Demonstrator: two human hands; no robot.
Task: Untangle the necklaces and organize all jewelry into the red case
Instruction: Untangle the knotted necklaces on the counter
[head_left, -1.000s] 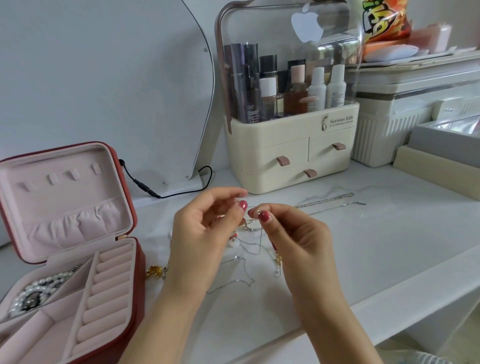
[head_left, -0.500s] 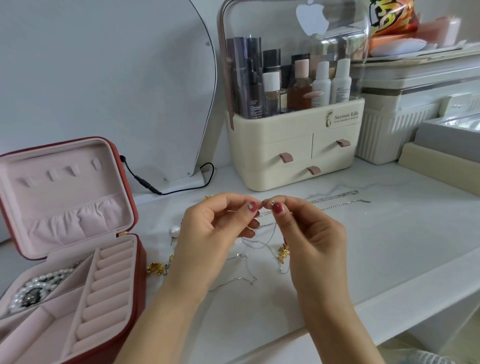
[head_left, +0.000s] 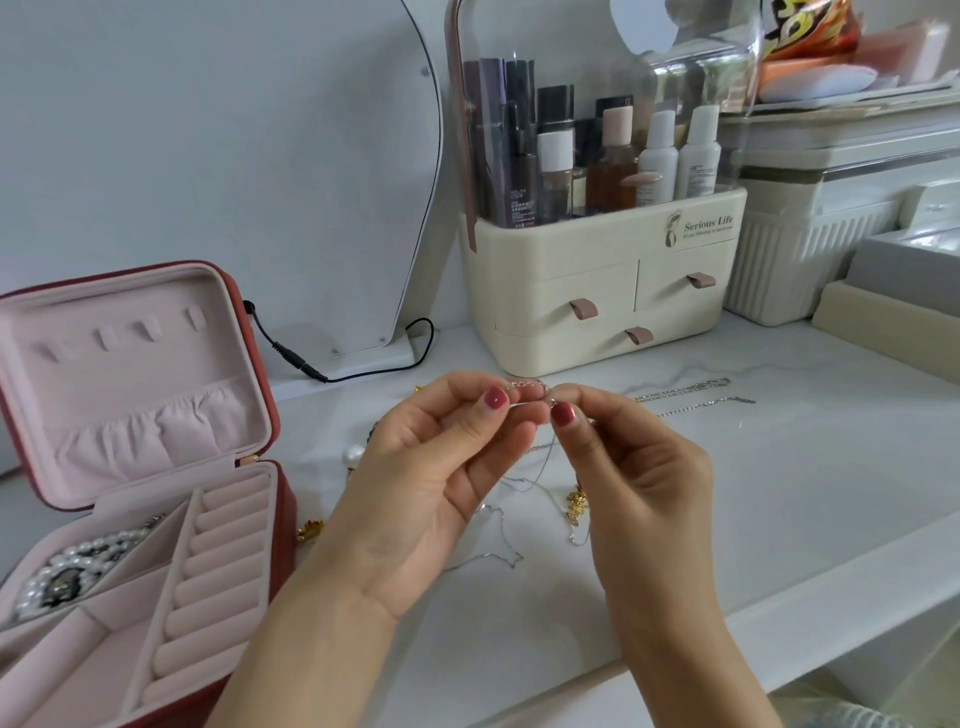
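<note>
- Head view, hands: we find the left hand (head_left: 431, 488) and right hand (head_left: 628, 483) raised together over the white tabletop (head_left: 779, 493). Each pinches, between thumb and forefinger, one end of a short stretch of fine silver chain (head_left: 525, 387) held taut between the fingertips.
- Head view, beneath the hands: the rest of that chain hangs down into a loose tangle of thin silver necklaces (head_left: 506, 519) lying on the tabletop. A gold charm (head_left: 575, 504) sits just inside the right wrist; whether it belongs to the held chain we cannot tell.
- Head view, right of the right hand: two further silver chains (head_left: 691, 392) lie stretched out, apart from the tangle.
- Head view, left of the left hand: a pearl piece (head_left: 353, 456) and a small gold piece (head_left: 310, 531) lie loose on the tabletop, near the case.
- Head view, far left of the left hand: the red case (head_left: 254, 395) stands open. A pearl necklace (head_left: 88, 564) is in its rear-left compartment; the ring rolls and front compartment show nothing.
- Assessment: we judge the work early. One item is stowed; the untangling is under way, and the chains, charm and loose pieces are not yet stowed.
</note>
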